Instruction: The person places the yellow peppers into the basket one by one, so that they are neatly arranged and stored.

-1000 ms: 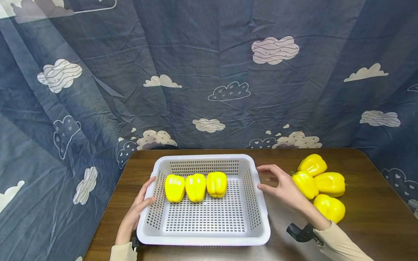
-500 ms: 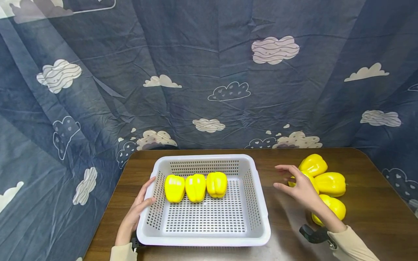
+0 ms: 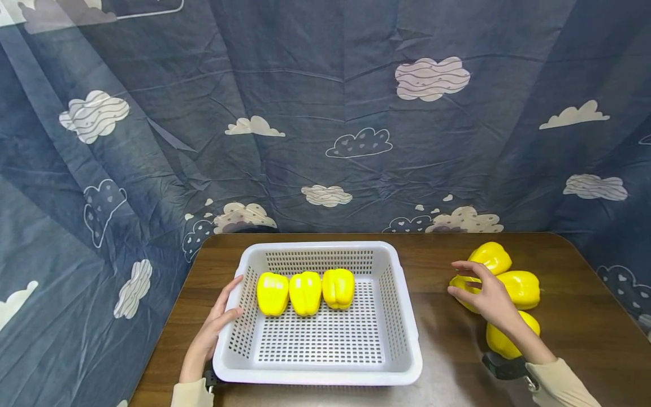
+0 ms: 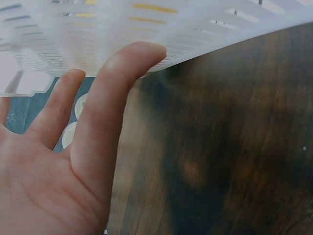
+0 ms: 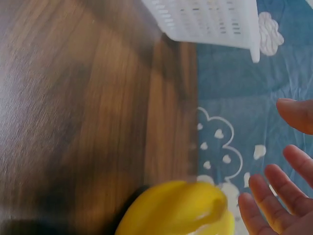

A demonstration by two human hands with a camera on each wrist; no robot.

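In the head view, a white perforated plastic basket stands on the table with three yellow bell peppers inside, a left one, a middle one and a right one. My left hand rests against its left side, fingertips at the rim; the left wrist view shows fairly straight fingers touching the outer wall. To the right, my right hand hovers over a bell pepper, thumb and fingers apart, partly covering it. The right wrist view shows nothing held, with a bell pepper below.
More yellow bell peppers lie close by on the right: a back one, a right one and a front one partly behind the forearm. A dark blue cloud-print curtain hangs behind the brown wooden table.
My right hand has moved right, from beside the basket's right rim to above the bell peppers. My left hand and the basket have stayed in place.
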